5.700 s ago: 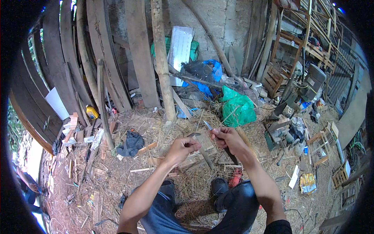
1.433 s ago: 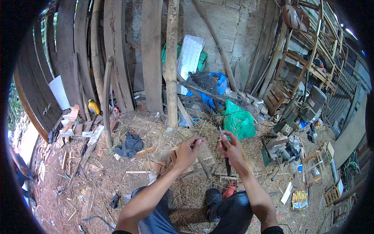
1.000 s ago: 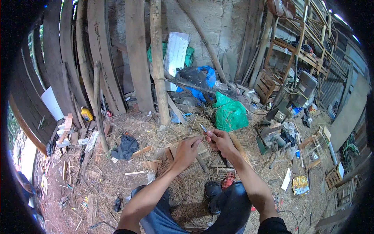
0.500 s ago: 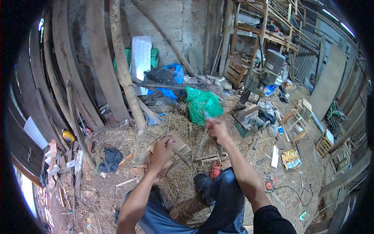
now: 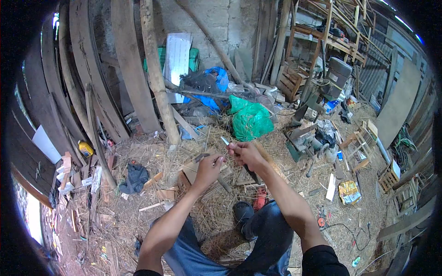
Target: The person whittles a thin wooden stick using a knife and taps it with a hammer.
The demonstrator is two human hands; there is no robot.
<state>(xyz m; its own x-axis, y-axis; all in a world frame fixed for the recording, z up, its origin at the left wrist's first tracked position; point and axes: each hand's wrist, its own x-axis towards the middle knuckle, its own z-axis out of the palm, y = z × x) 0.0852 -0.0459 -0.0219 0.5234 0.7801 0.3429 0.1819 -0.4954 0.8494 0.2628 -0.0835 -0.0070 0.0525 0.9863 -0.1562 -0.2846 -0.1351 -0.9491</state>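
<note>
My right hand [image 5: 248, 155] is closed around a knife [image 5: 224, 140], whose pale blade points up and to the left. A dark length [image 5: 251, 175] shows below that wrist, perhaps the knife's handle. Close beside it on the left, my left hand [image 5: 210, 171] is closed with thumb and fingertips pinched together. Whatever it may hold is too small to make out. Under my left hand a wooden stick [image 5: 224, 184] slants over pieces of board [image 5: 189, 169] on the straw.
A green plastic bag [image 5: 251, 120] lies ahead on the straw-covered ground. Near my foot is a red object [image 5: 260, 198]. To the right stands a machine [image 5: 317, 94] among scrap. Planks [image 5: 133, 69] and a pole [image 5: 159, 83] lean at the left. A black bag [image 5: 134, 178] lies left.
My right hand has moved left, close to my left hand, and the knife blade has swung to point left. My left hand has shifted slightly right. The view has turned a little.
</note>
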